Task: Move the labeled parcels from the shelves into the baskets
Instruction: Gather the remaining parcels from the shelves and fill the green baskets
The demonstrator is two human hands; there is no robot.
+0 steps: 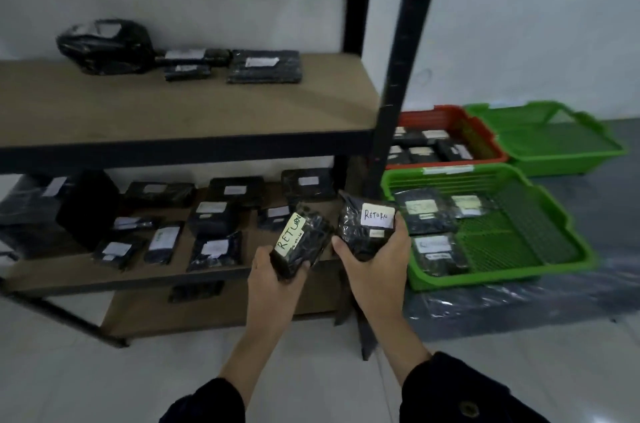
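Left hand [273, 270] wrapped around one small black plastic-wrapped parcel with a "RETURN" label [300, 244]; right hand [375, 259] wrapped around another [363, 228], both near the shelf's [173, 131] front. Probably light, soft, a bit slippery. Best held around the middle, then dropped into the near green plastic basket [554, 214].

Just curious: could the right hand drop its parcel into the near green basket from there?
Probably yes. The right hand holds its RETURN parcel just beside the near green basket, whose open top has bare space and nothing between.

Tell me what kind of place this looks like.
Probably a small parcel sorting or stockroom: a metal shelf rack holds black labeled parcels, and sorting baskets sit on the floor. Both hands hold parcels marked "RETURN".
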